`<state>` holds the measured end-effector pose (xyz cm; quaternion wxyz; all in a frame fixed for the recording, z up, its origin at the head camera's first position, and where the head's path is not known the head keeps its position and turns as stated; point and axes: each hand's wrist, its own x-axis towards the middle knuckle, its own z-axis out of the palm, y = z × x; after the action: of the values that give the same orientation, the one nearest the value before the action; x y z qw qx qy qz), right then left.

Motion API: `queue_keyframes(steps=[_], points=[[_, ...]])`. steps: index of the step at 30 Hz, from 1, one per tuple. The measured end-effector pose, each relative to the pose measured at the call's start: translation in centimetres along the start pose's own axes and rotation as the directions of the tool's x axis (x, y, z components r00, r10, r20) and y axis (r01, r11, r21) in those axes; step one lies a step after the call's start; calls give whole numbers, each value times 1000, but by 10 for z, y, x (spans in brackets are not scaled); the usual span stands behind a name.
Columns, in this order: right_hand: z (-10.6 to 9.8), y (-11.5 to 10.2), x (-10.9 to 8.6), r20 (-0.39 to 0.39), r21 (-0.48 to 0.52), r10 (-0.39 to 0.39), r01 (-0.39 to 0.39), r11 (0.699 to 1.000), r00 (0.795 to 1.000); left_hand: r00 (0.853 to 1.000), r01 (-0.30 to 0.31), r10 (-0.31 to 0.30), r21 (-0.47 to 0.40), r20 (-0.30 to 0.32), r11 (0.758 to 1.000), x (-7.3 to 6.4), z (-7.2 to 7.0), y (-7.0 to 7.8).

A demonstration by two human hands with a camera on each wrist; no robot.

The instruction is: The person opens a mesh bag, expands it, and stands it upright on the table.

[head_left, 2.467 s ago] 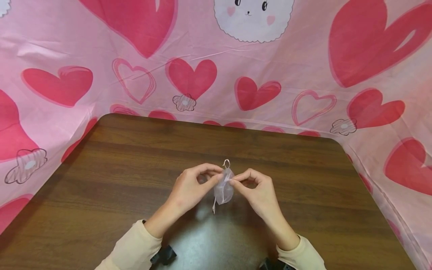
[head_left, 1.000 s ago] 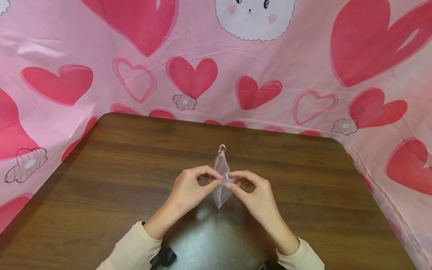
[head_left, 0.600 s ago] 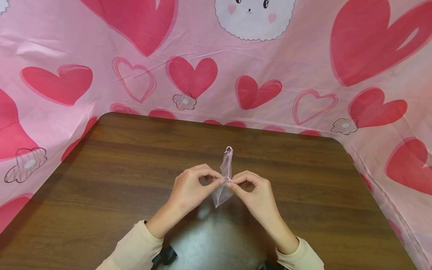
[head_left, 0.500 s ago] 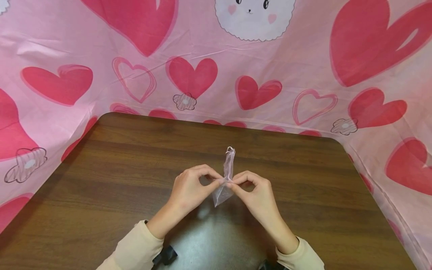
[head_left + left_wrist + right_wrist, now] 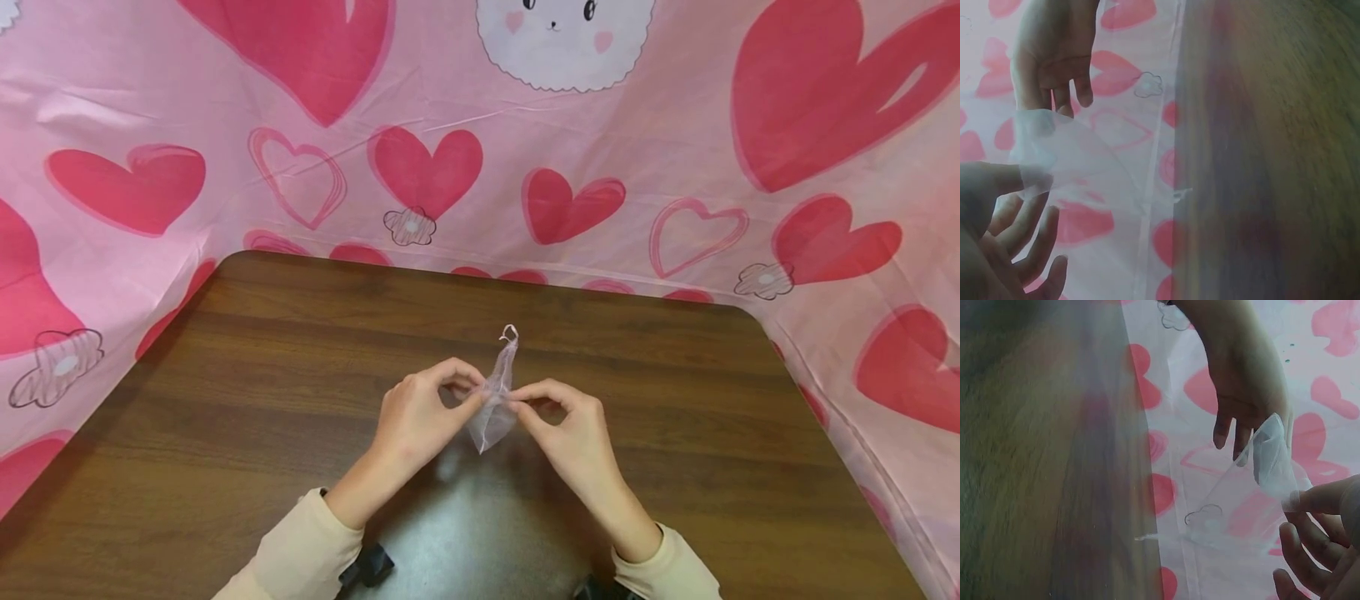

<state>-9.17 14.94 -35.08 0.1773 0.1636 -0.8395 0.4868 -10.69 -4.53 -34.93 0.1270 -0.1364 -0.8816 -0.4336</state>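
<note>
A small sheer white organza drawstring pouch (image 5: 491,429) hangs in the air between my two hands above the table. My left hand (image 5: 420,408) pinches its left side between thumb and index finger; my right hand (image 5: 573,425) pinches the right side the same way. Toward the far side, the gathered narrow end carries a looped pale cord (image 5: 509,332). The near end comes to a point. Through the thin fabric (image 5: 1097,156) in the left wrist view the backdrop shows. The other fingers of both hands are loosely bent, away from the pouch.
A dark wood-grain table (image 5: 300,333) lies under the hands. Behind and beside it hangs a pink cloth (image 5: 495,108) printed with hearts. Dark wrist-worn devices (image 5: 366,567) show under the cream sleeves (image 5: 300,546) at the front.
The cord at the near end has gone from sight since the oldest frame, and the narrow looped end has stretched farther out and swung about. Just now my left fingertips have shifted slightly away from the right ones.
</note>
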Motion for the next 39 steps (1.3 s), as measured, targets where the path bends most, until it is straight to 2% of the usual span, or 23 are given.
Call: queue_keyframes(steps=[7,12,17,22,28,34,39], points=[[-2,0,2,-38,-160,-101,94,983,994,999,-53,53,36,-3,998,-3,0,4],[-1,-1,3,-33,-175,-105,97,980,994,990,-133,135,64,-27,989,-2,-1,4],[0,-3,4,-14,-144,-97,94,985,995,978,-203,207,113,-28,973,-2,-1,2],[2,-4,2,41,-135,-46,51,990,998,982,-177,184,117,-50,977,-2,0,0],[3,-4,-2,89,-201,34,-16,979,995,986,-128,140,128,-92,983,-2,0,-1],[3,-4,-3,59,-230,-9,23,973,998,978,-129,152,165,-140,978,0,-1,-2],[1,-3,-2,12,-186,-55,56,981,998,975,-123,155,199,-156,972,2,-2,-4]])
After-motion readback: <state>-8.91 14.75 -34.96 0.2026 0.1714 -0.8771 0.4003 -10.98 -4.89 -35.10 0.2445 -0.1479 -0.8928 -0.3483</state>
